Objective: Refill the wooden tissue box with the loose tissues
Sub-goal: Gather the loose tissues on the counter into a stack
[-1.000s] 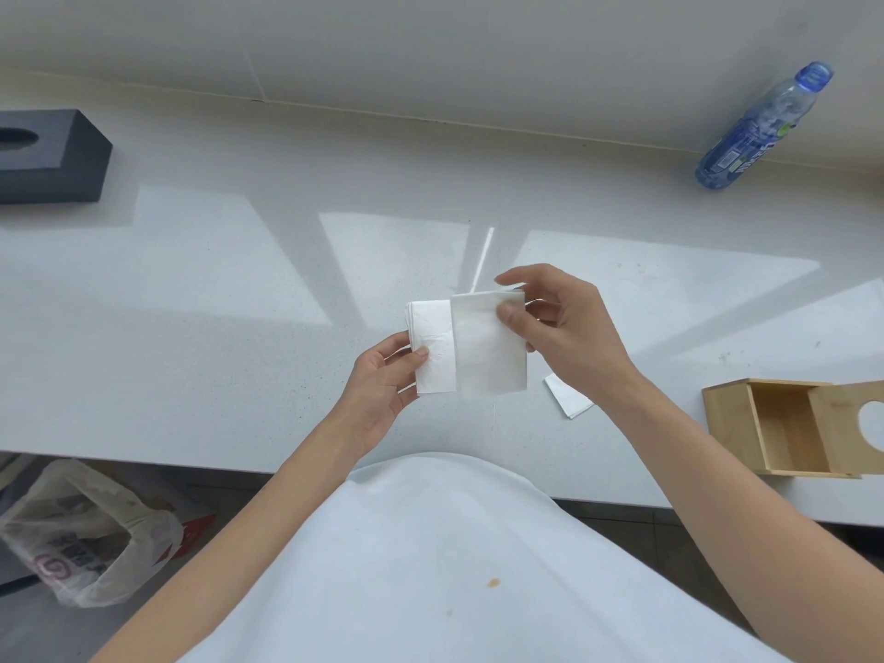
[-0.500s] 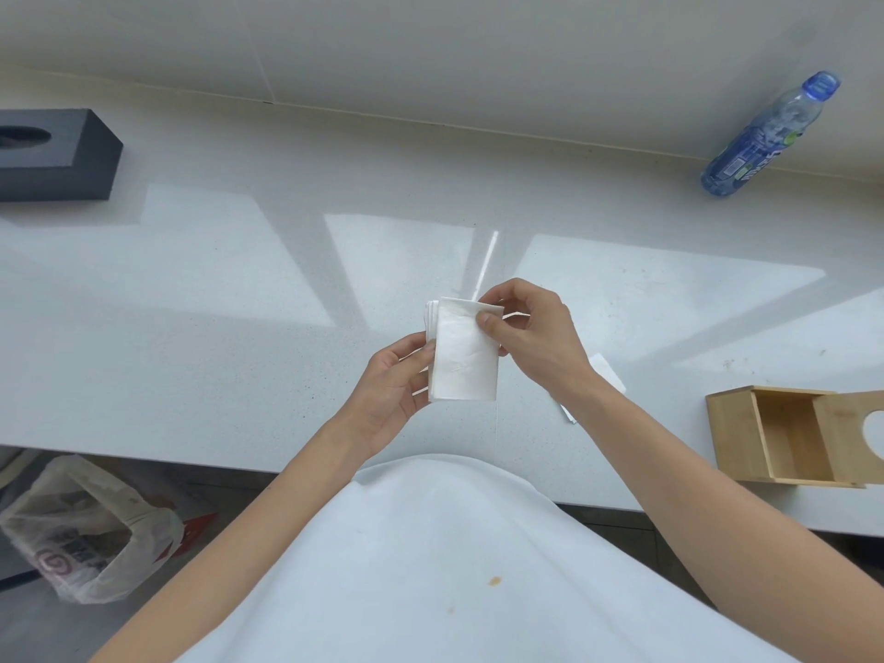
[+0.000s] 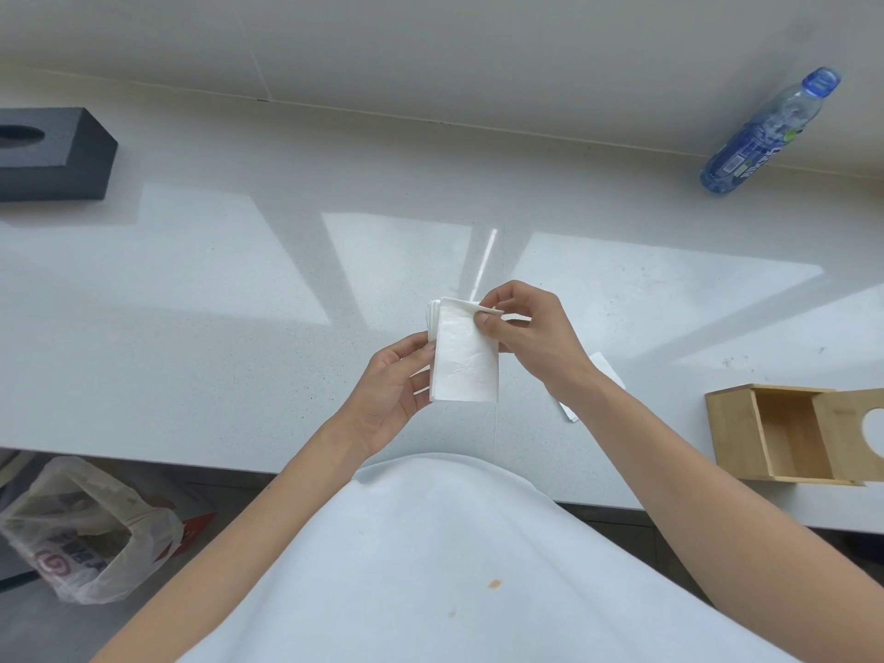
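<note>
A small stack of folded white tissues (image 3: 465, 358) is held upright above the white counter, in front of me. My left hand (image 3: 390, 390) grips its left edge from below. My right hand (image 3: 528, 334) pinches the stack's top right corner between thumb and fingers. One more loose tissue (image 3: 603, 370) lies flat on the counter, partly hidden behind my right forearm. The wooden tissue box (image 3: 796, 433) lies on its side at the right near the counter's front edge, its open side facing me and its inside bare; its lid with a round hole stands at its right.
A dark grey tissue box (image 3: 50, 153) sits at the far left of the counter (image 3: 215, 289). A blue-capped plastic bottle (image 3: 765, 134) leans against the back wall at the right. On the floor at lower left stands a plastic bag (image 3: 81, 528).
My right hand brought its tissue leftward onto the ones in my left hand, so the two offset tissues now form one aligned stack. The stack has stayed in place since.
</note>
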